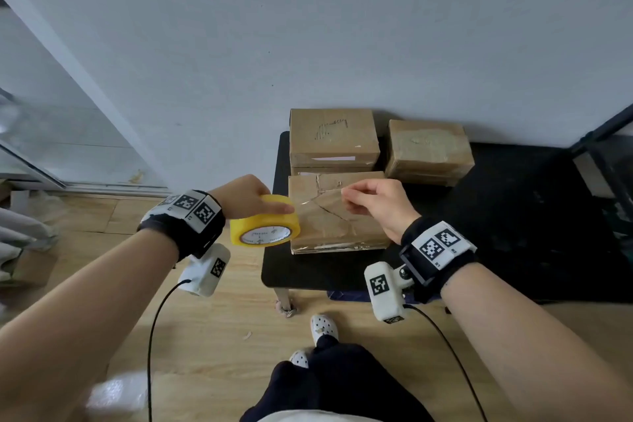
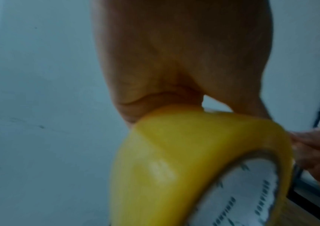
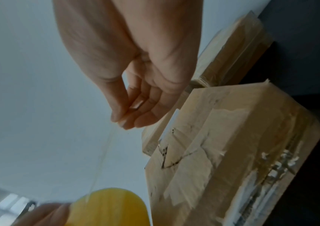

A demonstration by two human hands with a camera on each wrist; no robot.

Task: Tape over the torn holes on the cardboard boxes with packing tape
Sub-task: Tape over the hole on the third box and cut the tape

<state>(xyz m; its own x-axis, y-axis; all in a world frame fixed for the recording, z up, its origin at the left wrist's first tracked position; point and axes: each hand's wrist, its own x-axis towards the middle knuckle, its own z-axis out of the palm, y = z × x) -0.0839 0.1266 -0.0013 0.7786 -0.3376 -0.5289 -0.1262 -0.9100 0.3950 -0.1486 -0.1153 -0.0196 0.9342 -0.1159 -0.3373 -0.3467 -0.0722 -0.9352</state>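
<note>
My left hand (image 1: 251,197) grips a yellow roll of packing tape (image 1: 264,225) just left of the nearest cardboard box (image 1: 337,228). A clear strip of tape (image 1: 318,197) stretches from the roll to my right hand (image 1: 371,202), which pinches its free end above that box. The box top carries a jagged tear (image 3: 174,162) and patches of old tape. In the left wrist view the tape roll (image 2: 190,160) fills the lower middle under my palm. Seen from the right wrist, my fingertips (image 3: 124,120) pinch the thin strip (image 3: 105,154) running down to the roll (image 3: 109,208).
Two more cardboard boxes (image 1: 334,137) (image 1: 430,149) stand behind on the low black table (image 1: 513,233), against the white wall. A dark frame (image 1: 603,134) is at far right. Wooden floor, my feet (image 1: 323,325) and wrist camera cables lie below.
</note>
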